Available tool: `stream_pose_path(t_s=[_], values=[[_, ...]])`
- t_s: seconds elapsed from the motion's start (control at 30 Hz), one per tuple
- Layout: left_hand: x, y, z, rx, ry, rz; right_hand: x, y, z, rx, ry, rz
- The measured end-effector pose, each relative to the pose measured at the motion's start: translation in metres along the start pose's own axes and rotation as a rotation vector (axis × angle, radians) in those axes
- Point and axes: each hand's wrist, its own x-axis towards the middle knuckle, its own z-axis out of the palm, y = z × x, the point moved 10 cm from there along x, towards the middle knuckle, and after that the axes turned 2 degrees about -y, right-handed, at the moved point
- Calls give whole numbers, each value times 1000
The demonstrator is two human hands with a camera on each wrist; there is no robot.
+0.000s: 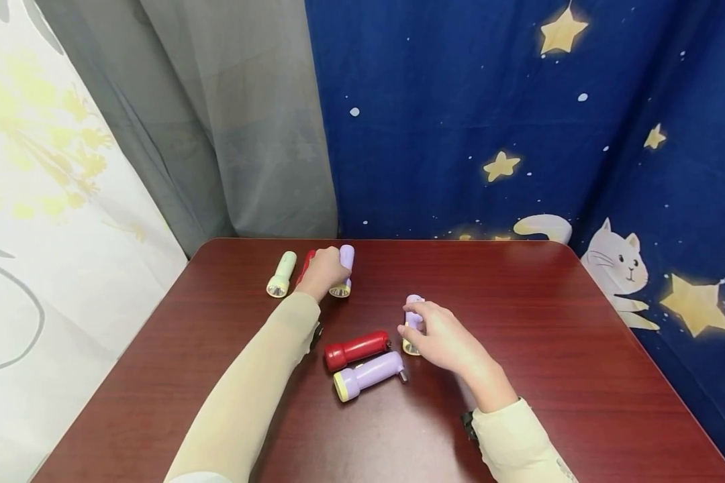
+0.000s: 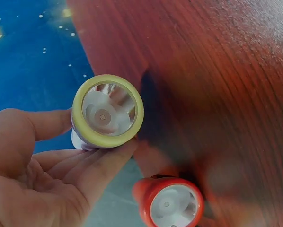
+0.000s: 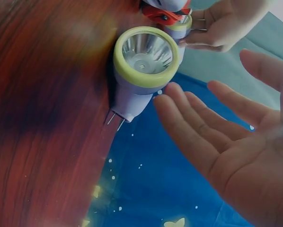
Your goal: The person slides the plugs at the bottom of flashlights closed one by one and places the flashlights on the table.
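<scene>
At the back of the table, my left hand (image 1: 325, 272) holds a purple flashlight (image 1: 347, 257) with a yellow rim. In the left wrist view its lens (image 2: 108, 111) faces the camera, thumb on one side and fingers on the other. Just left of that hand lie a red flashlight (image 1: 307, 260), partly hidden, and a pale green flashlight (image 1: 282, 272). My right hand (image 1: 450, 339) hovers beside another purple flashlight (image 1: 413, 345), fingers extended. A small gap separates those fingers from its body in the right wrist view, where two metal prongs (image 3: 117, 120) stick out of its end.
A red flashlight (image 1: 358, 349) and a purple flashlight (image 1: 371, 373) lie side by side between the arms, heads to the left. The dark red wooden table (image 1: 519, 282) ends at a grey curtain (image 1: 272, 134) and a blue star-patterned curtain (image 1: 435, 134).
</scene>
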Motion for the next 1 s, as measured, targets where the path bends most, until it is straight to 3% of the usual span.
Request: stream_pose_path(t_s=[0.07, 0.13, 0.23, 0.47, 0.6, 0.73, 0.87, 1.0], values=[[5, -3, 7, 10, -21, -39, 0, 1, 2, -32, -5, -4], [19, -12, 18, 11, -18, -49, 0, 2, 5, -56, -19, -5], [26, -17, 27, 7, -49, -54, -1, 3, 8, -72, -41, -2], [7, -5, 19, 38, -11, -17, -1, 6, 11, -88, -59, 0], [-34, 19, -8, 52, 16, -8, -1, 10, 14, -78, -78, 31], [-88, 50, -40, 88, 46, -18, -1, 13, 17, -75, -95, 57], [-108, 60, -41, 167, 46, -8, 2, 14, 18, -85, -115, 62], [-112, 64, -34, 259, 49, 13, 3, 13, 18, -96, -132, 64]])
